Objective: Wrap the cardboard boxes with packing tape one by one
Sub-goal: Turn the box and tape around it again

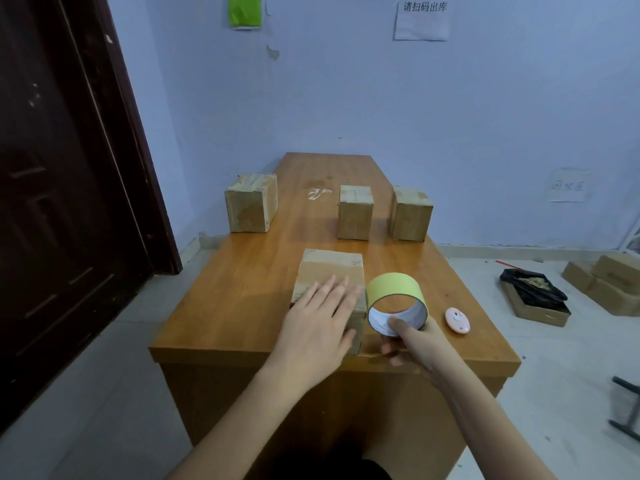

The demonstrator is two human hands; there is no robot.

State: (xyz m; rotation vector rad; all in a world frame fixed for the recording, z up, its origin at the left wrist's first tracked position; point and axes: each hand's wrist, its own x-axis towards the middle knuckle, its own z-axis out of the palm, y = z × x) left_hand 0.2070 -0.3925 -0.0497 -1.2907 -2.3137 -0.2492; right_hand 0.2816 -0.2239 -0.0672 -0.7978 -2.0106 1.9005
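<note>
From the head camera I see my left hand [320, 315] lying flat, fingers straight and spread, pressing on top of the near brown cardboard box [330, 277] that sits close to the front edge of the long orange-brown wooden table [242, 292]. Just to the right of those fingers, my right hand [412, 344] holds the yellow-green roll of packing tape [396, 301] with its white-lined core facing me: the thumb is hooked inside the ring and the other fingers curl beneath it, so the roll is pinched at its lower rim, touching or nearly touching the box's right side. Right of the roll, apart from my fingers, a small pink oval tool [457, 319] lies on the table. Well beyond my fingertips three more brown cardboard boxes stand: one far left [251, 202], one in the middle [356, 212], one far right [410, 213].
</note>
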